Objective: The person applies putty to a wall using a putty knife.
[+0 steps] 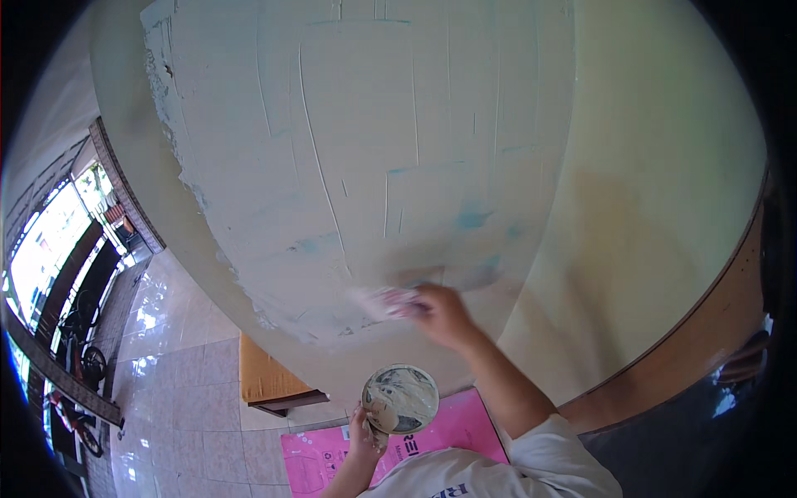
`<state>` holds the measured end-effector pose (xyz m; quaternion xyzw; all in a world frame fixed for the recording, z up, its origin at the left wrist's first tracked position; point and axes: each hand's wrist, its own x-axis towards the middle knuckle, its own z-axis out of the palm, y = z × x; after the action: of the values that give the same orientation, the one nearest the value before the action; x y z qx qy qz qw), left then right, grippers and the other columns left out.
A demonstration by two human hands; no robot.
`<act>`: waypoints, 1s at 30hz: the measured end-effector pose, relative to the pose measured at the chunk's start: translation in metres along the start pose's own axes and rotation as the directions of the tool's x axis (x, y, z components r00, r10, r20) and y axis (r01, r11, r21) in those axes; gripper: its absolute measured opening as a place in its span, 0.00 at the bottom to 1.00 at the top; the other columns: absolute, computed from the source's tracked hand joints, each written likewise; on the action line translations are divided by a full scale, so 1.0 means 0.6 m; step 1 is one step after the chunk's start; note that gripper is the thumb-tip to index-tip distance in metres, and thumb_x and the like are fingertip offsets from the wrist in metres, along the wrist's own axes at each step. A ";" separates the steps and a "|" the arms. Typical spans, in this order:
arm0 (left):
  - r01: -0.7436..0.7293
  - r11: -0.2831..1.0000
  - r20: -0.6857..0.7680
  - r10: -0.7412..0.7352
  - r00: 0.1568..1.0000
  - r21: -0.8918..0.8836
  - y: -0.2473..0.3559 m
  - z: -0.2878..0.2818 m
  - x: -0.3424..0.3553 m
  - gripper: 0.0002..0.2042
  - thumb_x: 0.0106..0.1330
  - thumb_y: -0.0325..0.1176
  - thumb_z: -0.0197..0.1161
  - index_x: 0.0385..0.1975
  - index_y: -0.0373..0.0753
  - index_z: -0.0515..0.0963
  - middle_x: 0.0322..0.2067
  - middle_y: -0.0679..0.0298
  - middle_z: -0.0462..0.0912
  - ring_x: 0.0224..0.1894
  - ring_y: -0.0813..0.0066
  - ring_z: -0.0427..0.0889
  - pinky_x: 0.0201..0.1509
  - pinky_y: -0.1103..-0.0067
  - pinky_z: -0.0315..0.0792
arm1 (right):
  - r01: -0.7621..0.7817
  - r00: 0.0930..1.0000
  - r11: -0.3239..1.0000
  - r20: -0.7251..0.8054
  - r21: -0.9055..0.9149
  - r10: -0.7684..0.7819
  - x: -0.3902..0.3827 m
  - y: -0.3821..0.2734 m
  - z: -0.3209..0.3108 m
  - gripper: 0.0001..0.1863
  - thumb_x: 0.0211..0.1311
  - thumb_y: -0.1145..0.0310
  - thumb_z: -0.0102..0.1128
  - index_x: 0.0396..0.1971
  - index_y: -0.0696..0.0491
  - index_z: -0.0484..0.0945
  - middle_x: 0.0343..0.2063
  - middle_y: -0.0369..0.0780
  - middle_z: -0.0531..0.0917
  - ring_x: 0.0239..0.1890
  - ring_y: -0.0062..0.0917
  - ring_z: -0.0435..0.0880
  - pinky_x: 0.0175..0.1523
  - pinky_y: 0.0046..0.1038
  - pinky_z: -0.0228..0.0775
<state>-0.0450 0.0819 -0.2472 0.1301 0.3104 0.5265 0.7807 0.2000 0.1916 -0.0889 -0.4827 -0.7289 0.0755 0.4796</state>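
In my left hand (363, 436) is a round, shallow tub (436, 392), held by its near left rim. White putty (403, 394) is smeared over its inside, and a cream lump or scrap of it (382, 415) sits by my fingers. Some putty sticks to that hand. My right hand (444, 315) is raised to the wall and closed around a putty spreader (386, 303), whitish with red, blurred by motion. The spreader is at the lower part of a broad pale putty coat (349, 166) with thin vertical ridges and bluish patches. Whether its edge touches the wall, I cannot tell.
A pink printed sheet or box (465, 415) lies below me on the tiled floor (191, 398). At the wall's foot on the left stands an orange-topped bench (278, 373). Brown panelling (664, 365) edges the wall at right. A bicycle (87, 365) shows far left.
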 end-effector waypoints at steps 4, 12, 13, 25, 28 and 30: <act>-0.049 0.998 -0.012 0.049 0.999 -0.049 -0.028 -0.034 0.008 0.19 0.67 0.39 0.46 0.56 0.39 0.67 0.52 0.58 0.74 0.55 0.61 0.73 0.60 0.66 0.69 | 0.052 0.994 0.994 -0.092 -0.098 -0.062 0.045 -0.026 0.068 0.08 0.54 0.65 0.63 0.29 0.53 0.76 0.26 0.43 0.80 0.29 0.39 0.81 0.32 0.37 0.72; -0.087 0.993 -0.104 0.079 0.991 -0.074 -0.034 -0.021 -0.001 0.20 0.68 0.41 0.42 0.57 0.40 0.66 0.54 0.58 0.73 0.57 0.60 0.72 0.61 0.64 0.68 | -0.411 0.789 0.901 -0.548 -0.137 0.276 -0.020 0.186 -0.113 0.14 0.59 0.59 0.61 0.34 0.56 0.79 0.26 0.46 0.81 0.30 0.39 0.81 0.37 0.35 0.72; -0.064 0.995 -0.152 0.052 0.987 -0.073 -0.028 -0.001 -0.003 0.19 0.69 0.40 0.41 0.55 0.39 0.68 0.53 0.57 0.74 0.56 0.61 0.73 0.61 0.65 0.69 | -0.408 0.759 0.911 -0.576 -0.061 0.302 -0.043 0.212 -0.151 0.14 0.60 0.60 0.60 0.36 0.57 0.78 0.27 0.44 0.82 0.29 0.35 0.81 0.37 0.33 0.71; -0.003 1.000 0.067 0.001 0.998 0.031 0.036 0.077 -0.045 0.19 0.69 0.38 0.43 0.57 0.39 0.65 0.54 0.56 0.72 0.56 0.60 0.73 0.60 0.64 0.70 | -0.193 0.928 0.934 -0.254 0.301 0.273 -0.029 0.025 -0.136 0.06 0.61 0.70 0.61 0.34 0.58 0.80 0.29 0.35 0.80 0.28 0.15 0.74 0.33 0.21 0.68; -0.013 1.000 0.073 0.012 0.997 0.013 0.029 0.067 -0.042 0.19 0.70 0.37 0.42 0.58 0.39 0.65 0.54 0.55 0.72 0.56 0.59 0.72 0.60 0.63 0.69 | 0.036 0.982 0.998 -0.183 -0.052 -0.045 0.063 -0.048 -0.092 0.08 0.54 0.69 0.66 0.25 0.56 0.77 0.23 0.42 0.79 0.23 0.33 0.78 0.29 0.29 0.69; -0.012 1.000 0.040 0.012 0.999 0.006 0.017 0.064 -0.041 0.19 0.69 0.37 0.42 0.58 0.39 0.64 0.54 0.55 0.72 0.56 0.59 0.73 0.61 0.63 0.69 | 0.133 0.964 0.983 -0.212 -0.129 -0.158 0.098 -0.057 -0.088 0.09 0.54 0.68 0.66 0.25 0.56 0.76 0.22 0.43 0.78 0.21 0.34 0.76 0.27 0.30 0.67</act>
<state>-0.0347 0.0688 -0.2034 0.1447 0.2955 0.5275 0.7832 0.2149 0.2007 -0.0047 -0.4597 -0.7075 -0.0556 0.5340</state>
